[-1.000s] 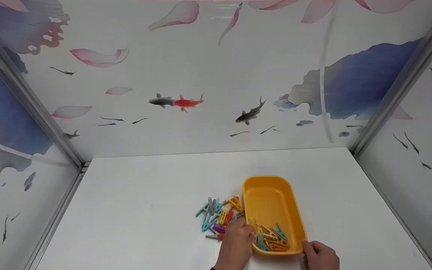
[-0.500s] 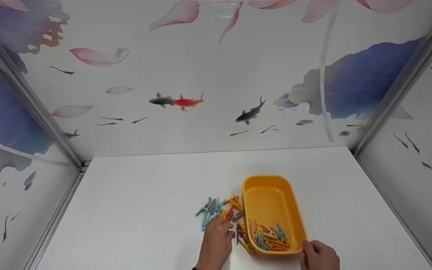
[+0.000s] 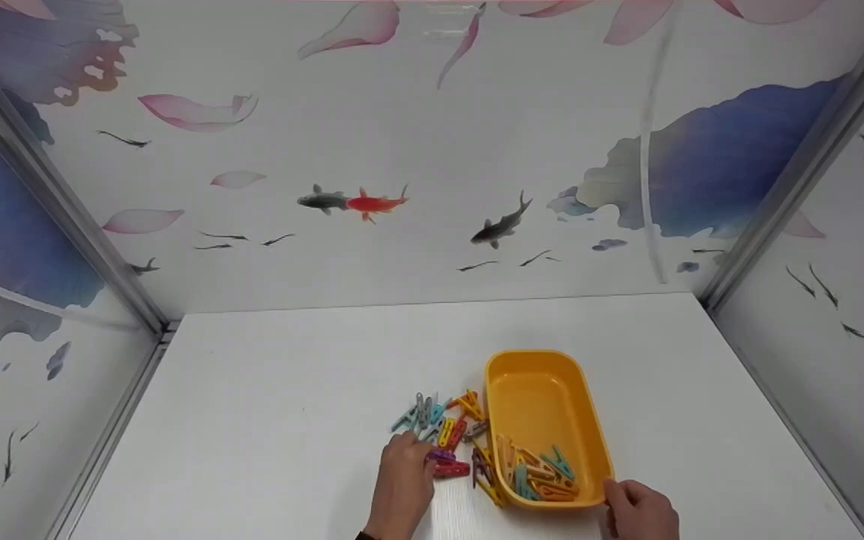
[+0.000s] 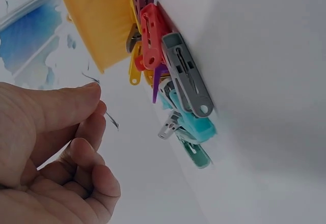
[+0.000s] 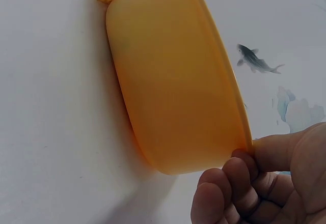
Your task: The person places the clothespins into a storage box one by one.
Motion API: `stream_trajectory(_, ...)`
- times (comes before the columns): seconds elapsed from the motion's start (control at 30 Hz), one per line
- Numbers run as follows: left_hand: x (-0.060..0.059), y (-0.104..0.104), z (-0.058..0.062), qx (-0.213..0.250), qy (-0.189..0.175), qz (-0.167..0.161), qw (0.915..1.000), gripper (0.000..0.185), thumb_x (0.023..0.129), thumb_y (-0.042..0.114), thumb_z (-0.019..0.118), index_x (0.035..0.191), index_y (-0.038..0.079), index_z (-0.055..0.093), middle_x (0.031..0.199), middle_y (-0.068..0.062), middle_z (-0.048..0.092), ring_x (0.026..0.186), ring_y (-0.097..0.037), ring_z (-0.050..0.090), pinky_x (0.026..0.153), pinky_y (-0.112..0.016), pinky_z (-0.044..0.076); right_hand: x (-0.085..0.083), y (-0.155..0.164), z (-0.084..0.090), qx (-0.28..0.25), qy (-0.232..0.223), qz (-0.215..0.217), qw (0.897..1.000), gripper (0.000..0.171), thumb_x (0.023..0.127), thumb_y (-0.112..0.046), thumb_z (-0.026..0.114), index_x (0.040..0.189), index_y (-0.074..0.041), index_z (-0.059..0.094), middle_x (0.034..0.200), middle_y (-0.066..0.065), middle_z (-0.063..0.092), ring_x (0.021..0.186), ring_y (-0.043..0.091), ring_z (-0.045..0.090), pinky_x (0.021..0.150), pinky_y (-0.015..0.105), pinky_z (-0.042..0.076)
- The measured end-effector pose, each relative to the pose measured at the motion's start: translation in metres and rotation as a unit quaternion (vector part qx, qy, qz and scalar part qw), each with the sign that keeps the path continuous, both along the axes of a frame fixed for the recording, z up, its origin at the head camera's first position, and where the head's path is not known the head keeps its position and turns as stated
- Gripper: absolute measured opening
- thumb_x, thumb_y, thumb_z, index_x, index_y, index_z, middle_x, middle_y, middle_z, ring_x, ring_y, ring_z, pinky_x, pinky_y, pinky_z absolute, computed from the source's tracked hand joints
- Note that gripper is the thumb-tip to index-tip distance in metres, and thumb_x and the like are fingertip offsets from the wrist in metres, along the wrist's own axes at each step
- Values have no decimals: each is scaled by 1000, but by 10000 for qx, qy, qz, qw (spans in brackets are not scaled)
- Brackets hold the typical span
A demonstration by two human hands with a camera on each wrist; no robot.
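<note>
Clothespins (image 3: 439,431) of many colours lie in a loose pile on the white table (image 3: 274,420), low and slightly right of centre in the head view, just to the left of a yellow tub (image 3: 544,390). A second batch of pins (image 3: 537,476) lies inside the tub at its near end, and a few pins lean against the tub's left wall. The tub stands upright on the table, long axis running away from the viewer, far half bare. The left hand (image 3: 402,487) enters from the bottom edge of the head view and rests at the near-left edge of the pile, fingertips touching or just beside a purple pin (image 3: 441,454) and a red pin (image 3: 451,470); contact cannot be confirmed from this view. In the left wrist view the left hand (image 4: 51,152) occupies the lower left of the frame, fingers loosely curled toward the thumb and holding nothing, with a gap between the fingertips and the pile. The nearest items there are a grey pin (image 4: 187,76), a red one (image 4: 152,35) and teal ones (image 4: 196,132), stacked against the tub wall (image 4: 99,20). The right hand (image 3: 638,514) sits at the lower right of the head view, at the tub's near right corner. In the right wrist view its thumb (image 5: 285,150) presses on the rim (image 5: 224,81) and the fingers (image 5: 224,193) curl beneath the wall, pinching the tub edge.
</note>
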State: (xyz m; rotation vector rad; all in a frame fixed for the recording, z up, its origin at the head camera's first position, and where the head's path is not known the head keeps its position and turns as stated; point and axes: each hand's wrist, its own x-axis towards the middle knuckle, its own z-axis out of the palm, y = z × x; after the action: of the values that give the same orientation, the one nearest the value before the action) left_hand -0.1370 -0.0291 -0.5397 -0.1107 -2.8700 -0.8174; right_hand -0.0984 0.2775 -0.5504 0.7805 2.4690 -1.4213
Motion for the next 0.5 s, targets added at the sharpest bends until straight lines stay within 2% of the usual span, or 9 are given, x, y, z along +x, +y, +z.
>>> stream_trajectory(0.13, -3, -4, -7, -40, -100, 108, 9999, 9, 78, 2, 76, 87, 1, 76, 77, 0, 57, 75, -13, 53, 67, -31, 45, -1, 0, 0, -25, -43, 12, 10000, 38, 99, -33, 50, 78, -4, 62, 57, 1, 52, 53, 18, 48, 52, 30, 38)
stream_trajectory(0.37, -8, -11, -19, -132, -631, 433, 9970, 7, 77, -2, 74, 84, 0, 75, 73, 1, 52, 71, -13, 47, 62, -30, 39, 0, 0, 0, 11, -19, 37, 10000, 39, 99, -34, 51, 78, -4, 64, 57, 1, 53, 52, 18, 49, 52, 30, 39)
stream_trajectory(0.5, -10, -14, -24, -248, -697, 441, 9963, 6, 77, -5, 72, 79, 0, 74, 70, 0, 50, 69, -14, 46, 61, -31, 38, 0, 1, 0, -16, 13, 36, 10000, 40, 99, -35, 51, 77, -4, 64, 56, 1, 52, 52, 17, 48, 52, 30, 39)
